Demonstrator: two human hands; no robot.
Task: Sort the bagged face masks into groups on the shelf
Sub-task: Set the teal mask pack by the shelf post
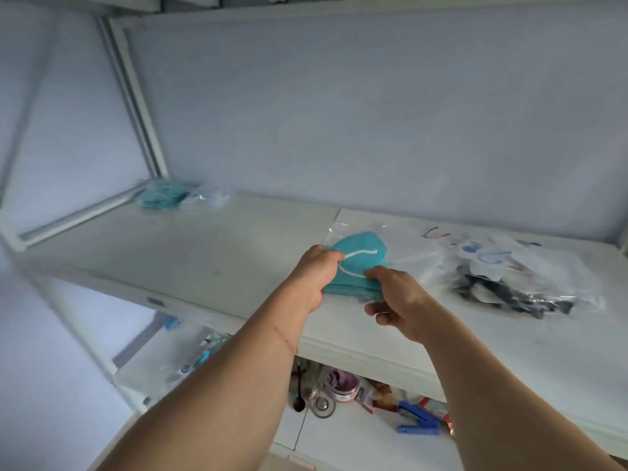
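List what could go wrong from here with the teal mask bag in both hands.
1. Left hand and right hand grip the teal mask bag near the shelf front edge; the slick plastic might slip and drop below.
2. The teal pile lies far left, so the reach is long.
3. The unsorted heap sits close; an elbow could nudge it.

Single head-worn wide-angle view; no second view, so nothing shared. We look forward and down along both forearms onto white shelf [204,253], close in. We face back wall [339,113] square on. Lower shelf [339,433] shows beneath front edge. Frame edges bend from wide lens.
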